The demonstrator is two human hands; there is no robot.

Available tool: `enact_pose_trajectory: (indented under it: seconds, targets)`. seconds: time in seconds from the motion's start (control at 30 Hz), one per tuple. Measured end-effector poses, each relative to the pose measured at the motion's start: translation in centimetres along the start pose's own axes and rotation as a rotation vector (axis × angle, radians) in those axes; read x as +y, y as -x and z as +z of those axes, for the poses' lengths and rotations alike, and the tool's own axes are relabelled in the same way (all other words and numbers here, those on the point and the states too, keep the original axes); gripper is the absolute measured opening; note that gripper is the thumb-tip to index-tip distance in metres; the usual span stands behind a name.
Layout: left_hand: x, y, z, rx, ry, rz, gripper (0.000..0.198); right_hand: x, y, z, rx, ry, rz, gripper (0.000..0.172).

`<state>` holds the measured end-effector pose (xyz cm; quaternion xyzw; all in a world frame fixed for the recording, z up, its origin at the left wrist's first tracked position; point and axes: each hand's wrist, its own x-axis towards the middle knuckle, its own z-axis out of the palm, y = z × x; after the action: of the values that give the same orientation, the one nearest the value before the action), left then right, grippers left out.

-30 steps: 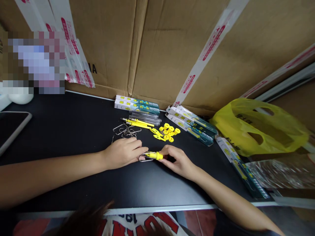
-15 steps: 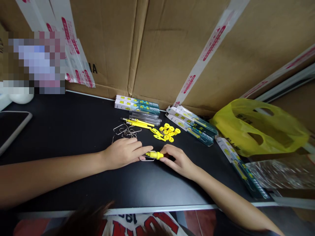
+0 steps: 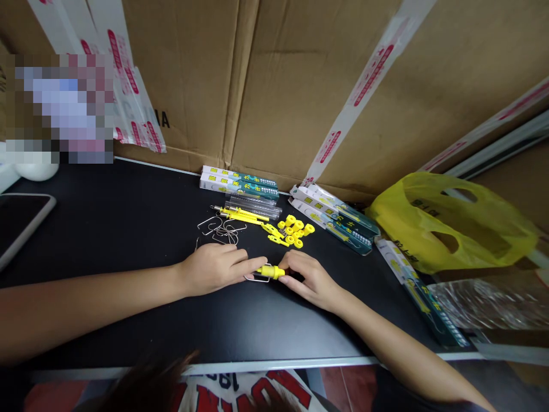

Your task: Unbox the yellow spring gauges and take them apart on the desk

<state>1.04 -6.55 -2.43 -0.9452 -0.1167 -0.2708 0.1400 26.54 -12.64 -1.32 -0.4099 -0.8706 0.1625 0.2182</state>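
Note:
My left hand rests on the black table and pinches a thin wire clip at its fingertips. My right hand grips a small yellow plastic piece that meets the clip between both hands. Just behind my left hand lies a pile of loose wire clips. Further back are long yellow plastic parts, clear tubes and a cluster of small yellow caps.
Flat printed packages lie along the cardboard wall, more packages to the right. A yellow plastic bag and clear bags sit at right. A tablet lies at far left.
The yellow piece and wire clip have been pushed closer together between my fingers; my left fingers slid a little right along the clip. Both arms stay put.

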Motion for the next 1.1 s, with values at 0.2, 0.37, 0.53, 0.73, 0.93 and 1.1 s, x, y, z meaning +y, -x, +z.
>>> enact_pose_trajectory:
  seconds: [0.2, 0.37, 0.53, 0.73, 0.93, 1.1]
  targets:
    - [0.09, -0.10, -0.08, 0.004, 0.006, -0.017, 0.030, 0.18, 0.15, 0.35, 0.057, -0.028, -0.020, 0.011]
    - [0.13, -0.12, -0.05, 0.006, 0.023, -0.021, 0.026, 0.16, 0.20, 0.36, 0.077, -0.047, -0.030, 0.012]
    - [0.13, -0.14, -0.14, 0.014, 0.023, -0.020, 0.025, -0.09, 0.06, -0.10, 0.039, -0.042, 0.002, 0.016]
    - [0.11, -0.17, -0.18, 0.010, 0.024, -0.019, 0.026, -0.05, 0.03, -0.18, 0.043, -0.013, -0.014, 0.015]
    - [0.05, -0.16, -0.17, -0.001, 0.026, -0.020, 0.026, 0.07, 0.32, 0.24, 0.097, -0.090, -0.039, 0.010]
    - [0.03, -0.13, -0.16, 0.008, 0.038, -0.017, 0.026, -0.05, 0.18, -0.08, 0.045, -0.056, 0.005, 0.014]
